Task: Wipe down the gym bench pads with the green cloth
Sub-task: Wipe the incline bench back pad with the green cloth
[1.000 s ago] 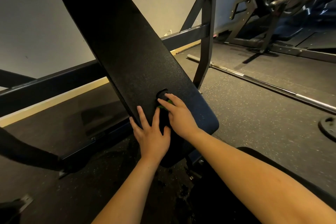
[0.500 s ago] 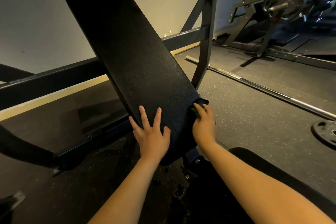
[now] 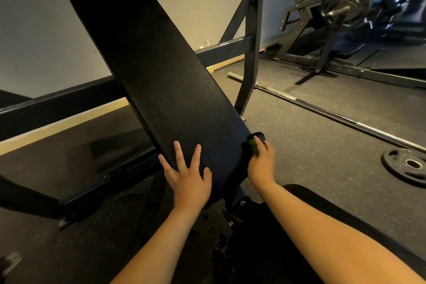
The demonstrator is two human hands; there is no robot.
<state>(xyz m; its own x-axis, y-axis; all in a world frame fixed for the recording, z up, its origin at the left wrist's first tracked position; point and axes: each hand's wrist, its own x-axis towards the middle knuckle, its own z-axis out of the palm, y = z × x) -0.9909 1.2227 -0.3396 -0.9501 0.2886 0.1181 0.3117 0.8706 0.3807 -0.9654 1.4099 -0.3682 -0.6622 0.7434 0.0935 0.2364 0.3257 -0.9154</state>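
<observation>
Before us the pad (image 3: 156, 71) tilts up and away toward the wall (image 3: 46, 18) behind it. Our left hand (image 3: 187, 177) lies flat on the pad's near end. To its right, our right hand (image 3: 261, 163) holds the cloth (image 3: 253, 146) against the pad's right edge. An upright (image 3: 252, 41) stands behind the pad, to the right. Farther right a barbell (image 3: 334, 113) lies on the floor (image 3: 311, 157), with a plate (image 3: 405, 165) on its near side and a rack (image 3: 322, 18) behind it.

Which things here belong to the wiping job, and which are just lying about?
Job: green cloth, back pad, right hand gripping the cloth, left hand flat on the pad.
Lying about: barbell, weight plate, both on the floor.
</observation>
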